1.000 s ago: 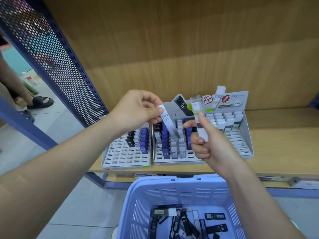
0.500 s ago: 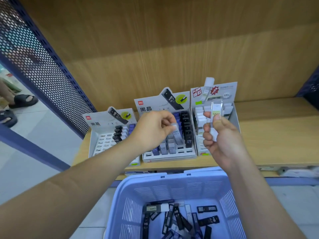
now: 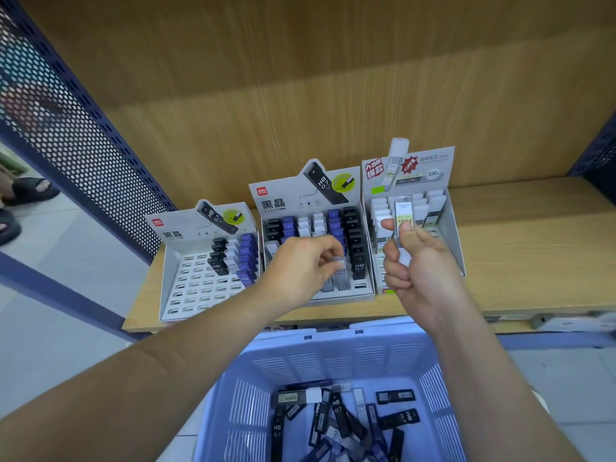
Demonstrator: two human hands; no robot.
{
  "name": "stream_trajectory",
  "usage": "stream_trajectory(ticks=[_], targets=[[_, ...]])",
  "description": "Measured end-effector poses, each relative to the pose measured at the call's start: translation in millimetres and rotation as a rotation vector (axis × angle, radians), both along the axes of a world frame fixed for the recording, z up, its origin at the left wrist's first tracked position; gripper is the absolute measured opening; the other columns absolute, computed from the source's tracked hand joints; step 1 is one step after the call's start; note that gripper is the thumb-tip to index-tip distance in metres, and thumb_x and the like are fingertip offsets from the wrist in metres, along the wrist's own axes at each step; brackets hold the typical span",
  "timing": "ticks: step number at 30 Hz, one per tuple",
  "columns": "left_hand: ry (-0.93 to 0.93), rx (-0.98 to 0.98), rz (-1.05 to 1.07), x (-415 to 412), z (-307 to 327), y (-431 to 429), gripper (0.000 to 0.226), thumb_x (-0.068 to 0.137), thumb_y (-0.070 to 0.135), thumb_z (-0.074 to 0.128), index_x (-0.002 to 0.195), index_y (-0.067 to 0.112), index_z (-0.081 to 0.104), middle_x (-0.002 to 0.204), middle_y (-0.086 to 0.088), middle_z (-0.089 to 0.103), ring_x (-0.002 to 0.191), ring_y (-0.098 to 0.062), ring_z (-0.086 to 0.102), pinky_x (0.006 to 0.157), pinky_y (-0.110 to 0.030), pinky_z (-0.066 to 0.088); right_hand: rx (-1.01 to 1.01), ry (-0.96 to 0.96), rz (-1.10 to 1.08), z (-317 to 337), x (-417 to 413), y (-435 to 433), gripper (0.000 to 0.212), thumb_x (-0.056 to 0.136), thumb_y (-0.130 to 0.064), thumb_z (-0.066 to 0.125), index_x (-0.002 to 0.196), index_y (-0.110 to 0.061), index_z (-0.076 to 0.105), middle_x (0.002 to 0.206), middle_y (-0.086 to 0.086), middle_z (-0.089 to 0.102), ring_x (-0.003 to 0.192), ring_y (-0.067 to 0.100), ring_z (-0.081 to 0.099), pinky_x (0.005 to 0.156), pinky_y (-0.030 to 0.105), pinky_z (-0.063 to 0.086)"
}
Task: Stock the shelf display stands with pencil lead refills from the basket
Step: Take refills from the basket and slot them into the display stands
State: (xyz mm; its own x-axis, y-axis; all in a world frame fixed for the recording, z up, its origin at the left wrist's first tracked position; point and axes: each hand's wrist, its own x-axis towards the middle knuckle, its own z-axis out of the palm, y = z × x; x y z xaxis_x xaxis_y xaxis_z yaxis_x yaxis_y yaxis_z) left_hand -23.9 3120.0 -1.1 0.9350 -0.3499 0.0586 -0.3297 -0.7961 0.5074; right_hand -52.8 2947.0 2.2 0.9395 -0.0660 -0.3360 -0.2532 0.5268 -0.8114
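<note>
— The left hand (image 3: 300, 266)?
— A grey refill case (image 3: 339, 261) is pinched over the middle stand (image 3: 293, 201) (a white case (image 3: 404, 215) is gripped in the right hand (image 3: 415, 265)).
— The basket (image 3: 333, 356)?
— Inside, dark refill cases (image 3: 337, 415) are piled.

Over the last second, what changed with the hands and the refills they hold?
The left hand carried its white refill from mid-air down into the middle stand, still pinching it among the front rows. The right hand keeps gripping its clear refill upright in front of the right stand. The stands and the basket of refills are unchanged.
</note>
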Motion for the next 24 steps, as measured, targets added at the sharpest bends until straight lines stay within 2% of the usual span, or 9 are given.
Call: stream_trajectory(ticks=[4, 7, 11, 14, 15, 17, 19, 21, 24], targets=[[-0.057, 0.068, -0.068, 3, -6, 0, 0.013, 0.088, 0.026, 0.065, 0.099, 0.020, 0.069, 0.084, 0.006, 0.067, 0.084, -0.010, 0.057, 0.080, -0.029, 0.050, -0.006, 0.015, 0.015, 1, -1, -1, 0.016, 0.105, -0.020, 0.041, 0.098, -0.014, 0.054, 0.061, 0.002, 0.047, 0.038, 0.008, 0.023, 0.036, 0.018, 0.015], [-0.134, 0.137, -0.114, 3, -14, 0, 0.020, 0.088, 0.027, 0.065, 0.105, 0.019, 0.072, 0.092, 0.004, 0.070, 0.089, -0.015, 0.049, 0.082, -0.028, 0.042, -0.018, 0.033, 0.016, 2, -1, -1, 0.015, 0.103, -0.014, 0.045, 0.088, -0.016, 0.045, 0.068, 0.004, 0.050, 0.037, 0.009, 0.026, 0.034, 0.018, 0.018], [-0.226, 0.212, -0.140, 2, -20, -2, 0.023, 0.091, 0.027, 0.061, 0.110, 0.017, 0.071, 0.096, 0.002, 0.067, 0.094, -0.022, 0.045, 0.083, -0.024, 0.036, -0.030, 0.045, -0.004, 1, -2, -2, 0.013, 0.101, -0.013, 0.050, 0.089, -0.014, 0.047, 0.074, 0.005, 0.051, 0.039, 0.009, 0.033, 0.036, 0.018, 0.023], [-0.171, 0.301, -0.135, 3, -17, -4, 0.024, 0.093, 0.028, 0.057, 0.112, 0.018, 0.070, 0.101, 0.003, 0.062, 0.098, -0.021, 0.041, 0.088, -0.028, 0.038, -0.060, 0.044, -0.007, 2, -2, -4, 0.007, 0.097, -0.012, 0.057, 0.093, -0.013, 0.052, 0.080, 0.002, 0.052, 0.045, 0.010, 0.041, 0.038, 0.018, 0.031], [-0.133, 0.285, -0.118, 3, -13, -5, 0.024, 0.093, 0.027, 0.057, 0.112, 0.018, 0.069, 0.103, 0.003, 0.061, 0.099, -0.019, 0.043, 0.089, -0.028, 0.039, -0.065, 0.036, -0.005, 2, -2, -4, 0.006, 0.096, -0.011, 0.060, 0.095, -0.011, 0.054, 0.080, 0.001, 0.054, 0.047, 0.010, 0.044, 0.039, 0.018, 0.034], [-0.051, 0.112, -0.016, 4, -3, -8, 0.025, 0.092, 0.020, 0.059, 0.115, 0.018, 0.067, 0.103, 0.001, 0.061, 0.094, -0.014, 0.050, 0.087, -0.020, 0.041, -0.081, 0.014, -0.011, 2, -2, -5, 0.007, 0.091, -0.007, 0.065, 0.096, -0.008, 0.061, 0.076, 0.000, 0.059, 0.050, 0.009, 0.049, 0.043, 0.017, 0.040], [0.015, -0.178, 0.140, 5, 15, -11, 0.029, 0.091, 0.013, 0.057, 0.118, 0.020, 0.065, 0.093, -0.001, 0.064, 0.077, -0.008, 0.054, 0.070, -0.011, 0.043, -0.104, 0.000, -0.033, 0, -1, -7, 0.012, 0.085, -0.002, 0.069, 0.095, -0.007, 0.066, 0.070, 0.000, 0.063, 0.052, 0.008, 0.050, 0.047, 0.016, 0.043], [0.061, -0.402, 0.174, 5, 34, -14, 0.029, 0.091, 0.014, 0.057, 0.117, 0.026, 0.065, 0.089, -0.001, 0.067, 0.072, -0.009, 0.055, 0.064, -0.017, 0.045, -0.118, -0.018, -0.049, -2, 1, -9, 0.014, 0.081, 0.003, 0.072, 0.092, -0.006, 0.069, 0.065, 0.000, 0.062, 0.052, 0.009, 0.048, 0.048, 0.016, 0.041], [0.058, -0.279, 0.027, 3, 52, -18, 0.022, 0.088, 0.024, 0.065, 0.109, 0.029, 0.070, 0.096, 0.009, 0.069, 0.084, -0.007, 0.059, 0.076, -0.018, 0.046, -0.146, -0.070, -0.013, 0, 1, -8, 0.016, 0.078, 0.008, 0.072, 0.086, -0.006, 0.072, 0.065, 0.002, 0.063, 0.055, 0.010, 0.042, 0.051, 0.018, 0.037]])
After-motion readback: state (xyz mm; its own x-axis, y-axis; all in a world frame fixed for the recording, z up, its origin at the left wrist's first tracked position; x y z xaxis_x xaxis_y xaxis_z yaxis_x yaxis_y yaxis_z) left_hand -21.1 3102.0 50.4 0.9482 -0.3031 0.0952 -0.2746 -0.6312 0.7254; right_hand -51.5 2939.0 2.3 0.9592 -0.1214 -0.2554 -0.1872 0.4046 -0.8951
